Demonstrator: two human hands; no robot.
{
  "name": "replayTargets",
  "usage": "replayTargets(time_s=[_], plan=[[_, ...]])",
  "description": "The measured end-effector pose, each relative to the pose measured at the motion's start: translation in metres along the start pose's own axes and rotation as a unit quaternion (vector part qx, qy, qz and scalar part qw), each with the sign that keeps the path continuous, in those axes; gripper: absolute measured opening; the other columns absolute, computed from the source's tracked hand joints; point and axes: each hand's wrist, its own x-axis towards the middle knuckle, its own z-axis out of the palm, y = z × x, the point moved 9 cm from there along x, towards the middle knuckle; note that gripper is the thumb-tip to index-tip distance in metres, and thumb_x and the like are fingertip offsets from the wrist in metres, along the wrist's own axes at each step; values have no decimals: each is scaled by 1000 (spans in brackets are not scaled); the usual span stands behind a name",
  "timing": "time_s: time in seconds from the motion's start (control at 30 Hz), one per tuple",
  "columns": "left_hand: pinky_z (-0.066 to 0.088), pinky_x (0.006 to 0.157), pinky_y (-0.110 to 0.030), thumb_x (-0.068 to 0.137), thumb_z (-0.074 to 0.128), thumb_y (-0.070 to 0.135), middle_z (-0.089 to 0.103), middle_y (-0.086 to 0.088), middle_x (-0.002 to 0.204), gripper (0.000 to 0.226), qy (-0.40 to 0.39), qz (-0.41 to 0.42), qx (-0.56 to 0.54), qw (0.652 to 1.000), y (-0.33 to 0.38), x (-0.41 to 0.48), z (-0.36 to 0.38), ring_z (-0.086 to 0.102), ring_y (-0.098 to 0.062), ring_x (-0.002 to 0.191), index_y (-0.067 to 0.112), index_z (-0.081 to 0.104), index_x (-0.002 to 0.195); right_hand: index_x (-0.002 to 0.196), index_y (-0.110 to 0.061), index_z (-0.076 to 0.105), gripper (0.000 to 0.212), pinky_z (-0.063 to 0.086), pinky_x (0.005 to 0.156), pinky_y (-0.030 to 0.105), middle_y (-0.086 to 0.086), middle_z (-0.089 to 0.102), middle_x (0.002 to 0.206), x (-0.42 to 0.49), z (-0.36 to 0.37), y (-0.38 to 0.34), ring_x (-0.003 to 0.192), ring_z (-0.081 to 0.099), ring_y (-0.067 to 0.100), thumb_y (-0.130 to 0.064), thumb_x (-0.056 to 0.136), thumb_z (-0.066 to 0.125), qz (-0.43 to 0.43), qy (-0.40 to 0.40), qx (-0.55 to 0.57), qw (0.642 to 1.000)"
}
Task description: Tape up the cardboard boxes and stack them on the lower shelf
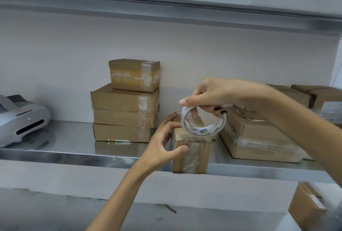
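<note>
I can read nothing: the blue print (194,129) inside the tape roll (214,129) and the white sticker (331,111) on the right-hand box (323,95) are blurred.

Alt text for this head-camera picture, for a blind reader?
The right hand holds a tape roll above a small cardboard box, which the left hand grips at the edge of the metal shelf. Taped boxes stand stacked behind.

Shelf (55,154) lies bare between the printer (22,121) at 9 o'clock and the box stack (125,112) at 10 o'clock of the small box (192,153): open passage. The narrow gap between stack and small box is taken by the left hand (162,145), which grips that box. Overhead, the right hand (218,95) holds the tape roll (203,131). At 3 o'clock a flat box (259,138) and rear boxes (322,99) block access. There is ample headroom below the upper shelf (166,8).
</note>
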Motion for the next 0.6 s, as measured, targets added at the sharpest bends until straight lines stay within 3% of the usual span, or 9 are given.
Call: replayTargets(time_s=[0.17, 0.3, 0.6], plan=[[38, 111, -49, 73, 76, 54, 25, 17, 154, 64, 2, 4, 13, 1000, -5, -2, -1, 29, -10, 143, 29, 55, 128, 53, -17, 64, 43, 28, 35, 13, -5, 37, 39, -6, -16, 23, 32, 34, 12, -40, 88, 60, 53, -11, -105, 993], [38, 111, -48, 72, 77, 52, 26, 17, 153, 62, -2, 3, 5, 1000, -5, -1, -1, 30, -8, 142, 30, 56, 126, 53, -20, 67, 42, 32, 37, 13, -7, 46, 41, -14, -24, 44, 36, 41, 11, -51, 82, 62, 100, -23, -184, 978], [38, 111, -49, 71, 78, 49, 26, 16, 154, 62, 0, -5, -24, 1000, -10, -4, -4, 32, -12, 142, 31, 56, 126, 50, -23, 61, 47, 34, 41, 14, -9, 44, 43, -18, 9, 92, 38, 40, 10, -56, 83, 61, 153, -63, -136, 977]])
